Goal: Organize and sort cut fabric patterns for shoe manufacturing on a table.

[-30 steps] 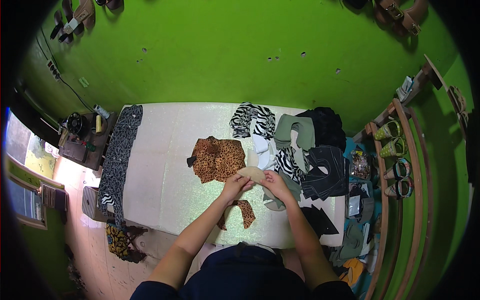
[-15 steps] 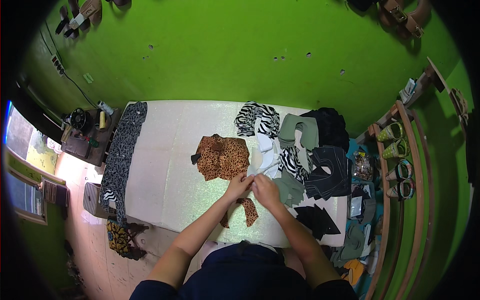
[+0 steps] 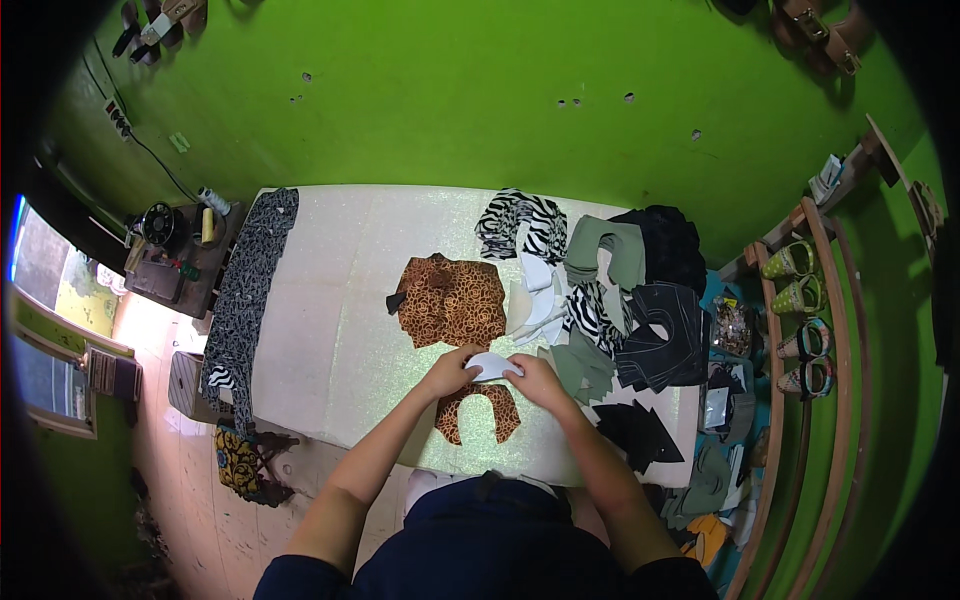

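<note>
A small white curved piece [image 3: 493, 367] is stretched flat between my two hands, over the near middle of the table. My left hand [image 3: 452, 374] pinches its left end and my right hand [image 3: 534, 379] its right end. Just below it, on the table, lies a U-shaped leopard-print piece [image 3: 450, 420] with its opening toward me. Beyond my hands sits a pile of leopard-print pieces [image 3: 450, 305]. To the right of that pile are loose white pieces [image 3: 540, 300], much like the one I hold.
Zebra-print pieces [image 3: 521, 222], olive-green pieces [image 3: 606, 245] and black pieces [image 3: 665, 345] cover the right side of the white table [image 3: 330, 300]. Dark patterned fabric [image 3: 255, 300] drapes its left end. A wooden rack [image 3: 800, 400] with shoes stands at the right, a sewing machine [image 3: 165, 240] at the left.
My hands were close together at fingertip level; now they are apart with the white piece spread between them. The leopard-print U, partly covered before, shows more fully.
</note>
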{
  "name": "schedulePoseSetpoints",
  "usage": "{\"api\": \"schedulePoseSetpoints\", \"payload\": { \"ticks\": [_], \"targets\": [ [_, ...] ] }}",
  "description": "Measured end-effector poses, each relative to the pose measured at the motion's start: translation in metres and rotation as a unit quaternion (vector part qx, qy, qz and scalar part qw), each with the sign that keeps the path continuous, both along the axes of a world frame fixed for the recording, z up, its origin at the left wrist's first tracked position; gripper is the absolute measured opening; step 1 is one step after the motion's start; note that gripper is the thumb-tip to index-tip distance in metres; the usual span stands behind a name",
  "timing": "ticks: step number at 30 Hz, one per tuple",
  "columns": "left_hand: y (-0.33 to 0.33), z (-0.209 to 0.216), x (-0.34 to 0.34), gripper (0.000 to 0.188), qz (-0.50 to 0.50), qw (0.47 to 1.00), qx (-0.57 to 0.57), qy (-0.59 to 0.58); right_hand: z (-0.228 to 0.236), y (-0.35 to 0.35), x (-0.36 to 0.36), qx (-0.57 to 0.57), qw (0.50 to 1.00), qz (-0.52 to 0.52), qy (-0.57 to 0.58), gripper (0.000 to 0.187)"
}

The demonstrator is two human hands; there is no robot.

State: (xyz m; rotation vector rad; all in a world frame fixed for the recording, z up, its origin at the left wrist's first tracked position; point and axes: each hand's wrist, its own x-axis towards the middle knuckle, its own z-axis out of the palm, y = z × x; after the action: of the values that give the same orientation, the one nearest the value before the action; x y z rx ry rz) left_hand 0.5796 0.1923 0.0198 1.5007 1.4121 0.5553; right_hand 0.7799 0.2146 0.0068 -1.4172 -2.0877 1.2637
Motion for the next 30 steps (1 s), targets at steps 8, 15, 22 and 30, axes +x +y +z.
{"api": "schedulePoseSetpoints", "payload": {
  "ticks": [8, 15, 22, 30],
  "targets": [
    [-0.053, -0.010, -0.002, 0.034, 0.113, 0.992, -0.021, 0.040, -0.016, -0.041, -0.006, -0.057, 0.995, -0.077, -0.014, 0.024],
    [-0.066, -0.013, 0.002, 0.027, 0.202, 0.978, 0.030, 0.037, -0.023, -0.056, -0.014, -0.023, 0.990, -0.123, -0.057, 0.023],
    [-0.071, -0.016, 0.000, 0.027, 0.193, 0.979, 0.034, 0.062, -0.024, -0.059, -0.018, -0.001, 0.988, -0.128, -0.088, 0.023],
    [-0.072, -0.017, 0.005, 0.028, 0.158, 0.974, 0.095, 0.129, -0.018, -0.059, -0.021, -0.023, 0.980, -0.112, -0.161, 0.023]
  ]
}}
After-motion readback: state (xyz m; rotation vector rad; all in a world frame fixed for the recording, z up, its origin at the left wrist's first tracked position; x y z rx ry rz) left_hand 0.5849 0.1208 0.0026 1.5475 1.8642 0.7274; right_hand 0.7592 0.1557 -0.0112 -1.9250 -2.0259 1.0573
